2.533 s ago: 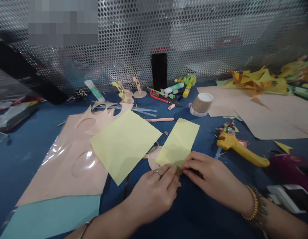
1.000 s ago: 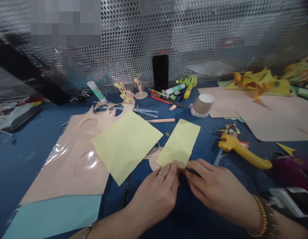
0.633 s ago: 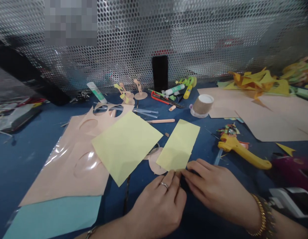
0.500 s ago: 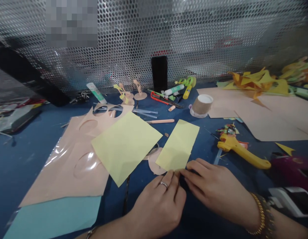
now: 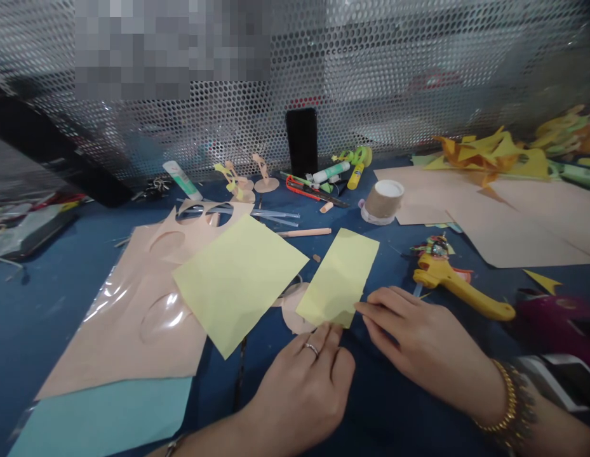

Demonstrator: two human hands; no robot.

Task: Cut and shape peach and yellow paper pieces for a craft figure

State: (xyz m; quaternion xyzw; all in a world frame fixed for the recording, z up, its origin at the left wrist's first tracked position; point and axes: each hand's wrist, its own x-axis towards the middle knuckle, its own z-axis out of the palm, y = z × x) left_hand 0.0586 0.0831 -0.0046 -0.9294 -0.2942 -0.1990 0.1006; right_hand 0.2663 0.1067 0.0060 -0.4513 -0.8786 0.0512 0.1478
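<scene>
A narrow yellow paper rectangle [image 5: 341, 276] lies slanted on the blue table, its lower left part over a round peach paper piece [image 5: 295, 312]. My left hand [image 5: 308, 381] rests at its lower edge, fingertips pressed on the paper, a ring on one finger. At the rectangle's lower right side is my right hand [image 5: 413, 346], its fingers drawn together and tips near the edge; whether anything is between them is too small to tell. A larger yellow sheet [image 5: 240, 282] lies to the left, partly over peach paper in a clear sleeve [image 5: 118, 317].
A yellow glue gun [image 5: 461, 292] lies at right, near a cardboard roll [image 5: 383, 200]. Glue sticks, a red cutter [image 5: 301, 188] and an upright black phone [image 5: 302, 141] stand or lie along the mesh. Peach sheets [image 5: 523, 222] carry orange and yellow scraps.
My right hand has moved slightly right and up, away from my left hand, along the rectangle's side. My left hand stays at the lower edge. The view has shifted slightly.
</scene>
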